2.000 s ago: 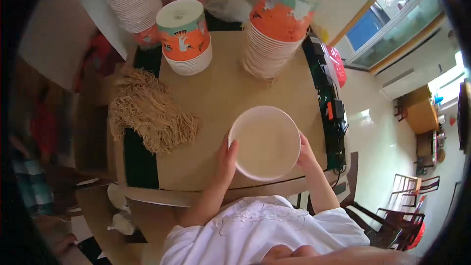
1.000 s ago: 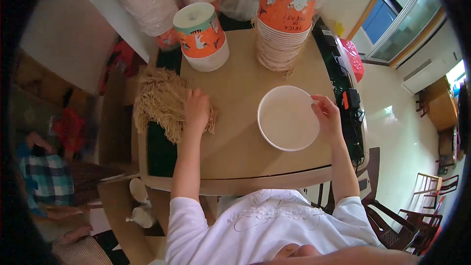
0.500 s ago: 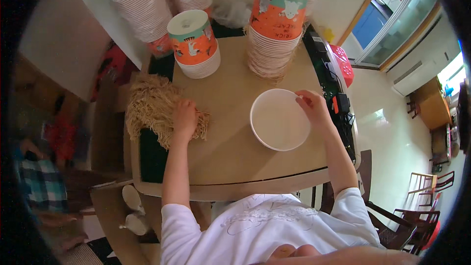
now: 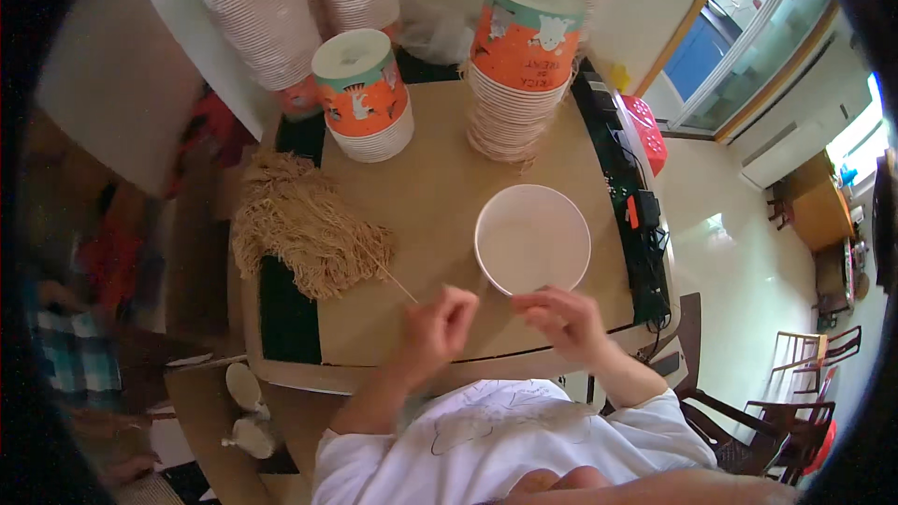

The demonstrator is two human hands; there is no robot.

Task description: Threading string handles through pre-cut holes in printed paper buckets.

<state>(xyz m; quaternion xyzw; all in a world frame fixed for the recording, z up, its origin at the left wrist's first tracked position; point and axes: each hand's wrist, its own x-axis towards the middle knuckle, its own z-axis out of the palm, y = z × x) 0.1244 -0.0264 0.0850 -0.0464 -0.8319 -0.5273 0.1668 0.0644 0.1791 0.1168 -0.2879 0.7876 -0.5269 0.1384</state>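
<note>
A white paper bucket (image 4: 533, 241) stands upright on the brown table board, its mouth facing up. Just in front of it, my left hand (image 4: 440, 325) is closed, pinching a strand of twine (image 4: 398, 283) that trails from a beige twine bundle (image 4: 304, 229). My right hand (image 4: 568, 321) is beside the bucket's near rim with thumb and fingers pressed together. Whatever it pinches is too small to make out, and I cannot tell whether it touches the rim. Both hands are slightly blurred.
Upside-down orange and green bucket stacks stand at the back, a shorter one (image 4: 363, 98) and a taller one (image 4: 524, 56). Wrapped stacks (image 4: 257, 19) line the wall. Black adapters and cables (image 4: 647, 210) run along the right edge, near a red stool (image 4: 645, 136).
My left hand has left the bundle and come right and nearer, drawing out a strand. My right hand has moved from the bucket's right rim to its near side.
</note>
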